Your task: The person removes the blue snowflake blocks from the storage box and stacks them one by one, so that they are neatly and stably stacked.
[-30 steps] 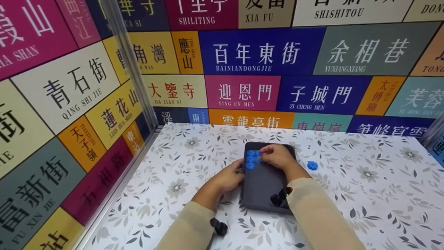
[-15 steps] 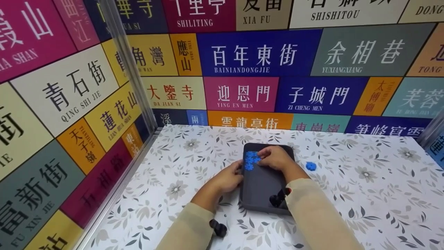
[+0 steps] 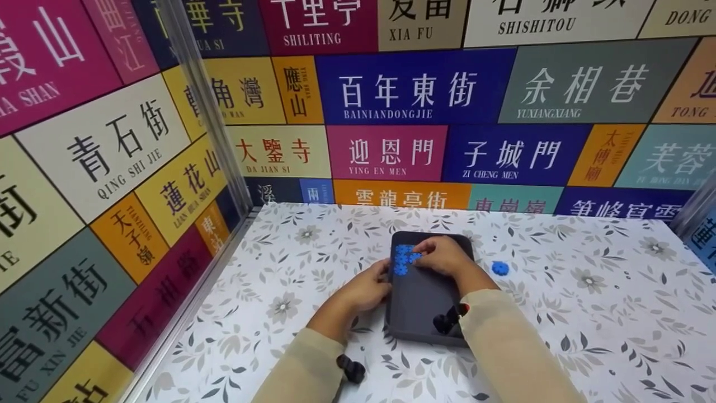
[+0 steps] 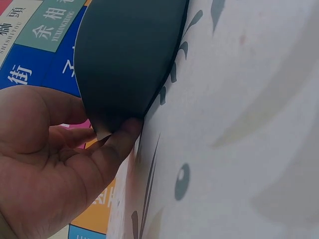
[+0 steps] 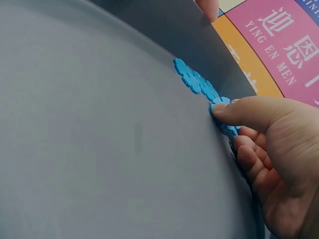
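A dark grey rectangular tray [image 3: 419,308] lies on the table. Flat blue flower-shaped interlocking discs [image 3: 401,262] form a small cluster at its far left corner. My left hand [image 3: 366,286] grips the tray's left wall, thumb on one side and fingers on the other in the left wrist view. Over the tray's far part, my right hand [image 3: 442,254] pinches a blue flower disc [image 5: 222,101] at the cluster's right end. In the right wrist view its thumb presses the disc's face, and linked discs [image 5: 194,81] run off beyond it.
One loose blue disc piece [image 3: 500,268] lies on the table right of the tray. A floral cloth [image 3: 302,252] covers the table. Sign-covered panels [image 3: 386,151] stand behind and at the left. Small black cameras [image 3: 351,369] sit on both wrists.
My right hand has shifted slightly over the disc cluster while still pinching at its right end. My left hand keeps its hold on the tray's wall. The head view has tilted slightly.
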`<action>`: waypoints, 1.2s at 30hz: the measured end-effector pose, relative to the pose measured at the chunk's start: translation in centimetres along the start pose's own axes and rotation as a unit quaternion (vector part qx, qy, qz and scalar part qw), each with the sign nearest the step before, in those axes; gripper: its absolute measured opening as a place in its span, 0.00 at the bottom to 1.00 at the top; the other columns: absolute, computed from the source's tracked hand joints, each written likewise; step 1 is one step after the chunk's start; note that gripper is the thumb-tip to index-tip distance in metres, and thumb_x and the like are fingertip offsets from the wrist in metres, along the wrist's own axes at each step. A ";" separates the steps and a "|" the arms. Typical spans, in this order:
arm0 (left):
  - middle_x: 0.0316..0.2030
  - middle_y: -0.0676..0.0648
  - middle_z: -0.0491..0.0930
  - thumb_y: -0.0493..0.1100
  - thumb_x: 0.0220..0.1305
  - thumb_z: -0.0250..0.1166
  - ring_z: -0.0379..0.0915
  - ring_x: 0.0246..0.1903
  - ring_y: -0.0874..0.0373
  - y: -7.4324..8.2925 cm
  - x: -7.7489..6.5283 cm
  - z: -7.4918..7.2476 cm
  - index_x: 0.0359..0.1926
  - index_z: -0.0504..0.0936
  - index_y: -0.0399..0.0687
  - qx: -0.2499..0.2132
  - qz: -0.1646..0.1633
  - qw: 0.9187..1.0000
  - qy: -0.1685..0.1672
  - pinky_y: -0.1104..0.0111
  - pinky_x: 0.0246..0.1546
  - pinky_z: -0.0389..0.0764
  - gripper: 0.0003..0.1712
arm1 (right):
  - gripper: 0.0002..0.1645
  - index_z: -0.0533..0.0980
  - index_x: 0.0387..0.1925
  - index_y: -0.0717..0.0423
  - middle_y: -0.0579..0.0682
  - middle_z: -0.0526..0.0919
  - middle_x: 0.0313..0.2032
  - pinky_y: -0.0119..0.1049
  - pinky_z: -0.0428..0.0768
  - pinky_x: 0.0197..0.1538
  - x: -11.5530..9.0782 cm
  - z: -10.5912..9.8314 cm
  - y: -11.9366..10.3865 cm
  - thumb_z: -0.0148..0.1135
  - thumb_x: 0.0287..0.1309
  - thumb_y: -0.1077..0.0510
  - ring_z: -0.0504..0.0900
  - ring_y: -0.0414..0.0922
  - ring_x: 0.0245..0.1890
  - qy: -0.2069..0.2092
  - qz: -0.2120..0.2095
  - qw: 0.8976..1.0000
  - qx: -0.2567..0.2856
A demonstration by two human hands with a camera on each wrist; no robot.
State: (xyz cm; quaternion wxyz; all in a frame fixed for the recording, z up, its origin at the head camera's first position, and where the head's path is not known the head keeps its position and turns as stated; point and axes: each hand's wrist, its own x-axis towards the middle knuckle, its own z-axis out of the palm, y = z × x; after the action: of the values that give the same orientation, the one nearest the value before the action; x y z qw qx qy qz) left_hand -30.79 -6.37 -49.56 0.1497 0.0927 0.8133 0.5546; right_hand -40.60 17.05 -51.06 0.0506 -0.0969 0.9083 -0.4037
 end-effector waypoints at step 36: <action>0.79 0.38 0.67 0.33 0.73 0.56 0.67 0.77 0.41 0.0 -0.2 0.1 0.84 0.59 0.43 0.009 0.002 1.000 0.011 0.49 0.71 0.79 0.40 | 0.21 0.85 0.53 0.65 0.42 0.88 0.32 0.29 0.89 0.38 -1.1 -3.7 -4.2 0.72 0.69 0.51 0.84 0.39 0.28 0.106 0.002 0.957 0.270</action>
State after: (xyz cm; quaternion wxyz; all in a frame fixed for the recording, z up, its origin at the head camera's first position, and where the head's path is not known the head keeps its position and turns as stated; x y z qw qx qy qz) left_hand -30.58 -6.33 -49.53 0.1390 0.0894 0.8196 0.5485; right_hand -39.58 17.21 -45.43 -0.0208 -0.0342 0.7657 -0.6419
